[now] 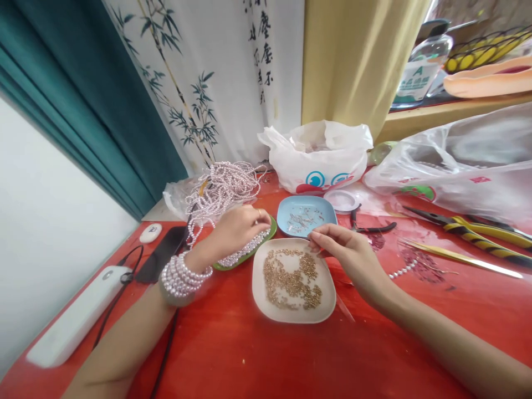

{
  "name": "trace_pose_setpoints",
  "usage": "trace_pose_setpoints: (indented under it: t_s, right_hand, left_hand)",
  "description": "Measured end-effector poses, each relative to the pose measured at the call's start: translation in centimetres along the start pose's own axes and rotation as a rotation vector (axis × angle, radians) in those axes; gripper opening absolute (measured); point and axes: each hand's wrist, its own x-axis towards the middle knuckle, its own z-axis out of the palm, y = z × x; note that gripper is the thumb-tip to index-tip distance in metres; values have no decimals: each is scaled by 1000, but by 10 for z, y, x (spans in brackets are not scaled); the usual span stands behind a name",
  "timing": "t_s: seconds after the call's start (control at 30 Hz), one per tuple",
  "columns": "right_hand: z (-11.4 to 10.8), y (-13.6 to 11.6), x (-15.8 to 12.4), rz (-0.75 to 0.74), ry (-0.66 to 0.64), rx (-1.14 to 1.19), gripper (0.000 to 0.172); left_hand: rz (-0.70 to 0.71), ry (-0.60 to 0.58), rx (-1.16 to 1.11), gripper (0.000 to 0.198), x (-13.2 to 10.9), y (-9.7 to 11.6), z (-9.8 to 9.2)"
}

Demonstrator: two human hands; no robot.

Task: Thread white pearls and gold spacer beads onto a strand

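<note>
My left hand is over the green dish, its fingers curled together at the pearl beads there; what its fingertips hold is hidden. Several pearl strands wrap my left wrist. My right hand is pinched above the back right rim of the cream plate, and anything between its fingertips is too small to name. Gold beads lie spread on that plate. Behind it, the blue tray bears small metal pieces.
Pink bead strands are heaped behind my left hand. White plastic bags stand at the back. Pliers, tweezers and black-handled cutters lie to the right. A power bank, cable and phone are at the left.
</note>
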Motion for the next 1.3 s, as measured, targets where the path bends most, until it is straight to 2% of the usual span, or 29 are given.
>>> trace_pose_setpoints:
  t_s: [0.07, 0.17, 0.27, 0.47, 0.77, 1.0, 1.17, 1.3]
  right_hand:
    - [0, 0, 0, 1, 0, -6, 22]
    - [0, 1, 1, 2, 2, -8, 23]
    - [0, 3, 1, 10, 7, 3, 23]
    - [1, 2, 2, 17, -3, -13, 25]
    - [2, 1, 0, 23, -20, -32, 24]
    - [3, 0, 1, 11, -27, -38, 26]
    - [4, -1, 0, 3, -32, -71, 25]
    - [6, -2, -2, -15, -33, -97, 26]
  left_hand:
    - [-85, 11, -35, 15, 0, -14, -11]
    - [-125, -116, -113, 14, -1, -33, -15]
    - [-100, -254, -152, 15, -1, -45, -10]
    - [-29, -444, -274, 20, 1, -53, -7]
    - [16, -556, -397, 15, -2, -56, -15]
    - [28, -567, -365, 10, -2, -56, -8]
    - [-10, -506, -371, 8, -2, -51, -11]
    - [-41, -447, -471, 10, 0, -48, -8]
